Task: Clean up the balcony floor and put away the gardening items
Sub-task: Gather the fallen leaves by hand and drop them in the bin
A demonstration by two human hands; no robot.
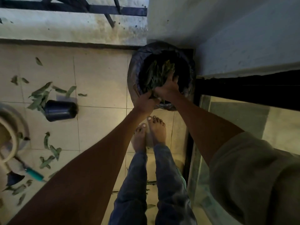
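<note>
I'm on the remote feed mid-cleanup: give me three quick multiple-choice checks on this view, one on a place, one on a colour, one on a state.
1. Where does the bin stand?
A. In the corner by the wall
B. In the middle of the floor
C. On the ledge

2. What colour is the trowel handle?
A. Red
B. Teal
C. Yellow

3. How does the black pot lie?
A. Upright
B. On its side
C. Stacked in another pot

Answers: 1 A, the lined bin sits where ledge and wall meet. 2 B, the handle at lower left is teal. 3 B, the pot lies tipped over among leaves, while the left hand and right hand hold a bunch of leaves over the bin.
</note>
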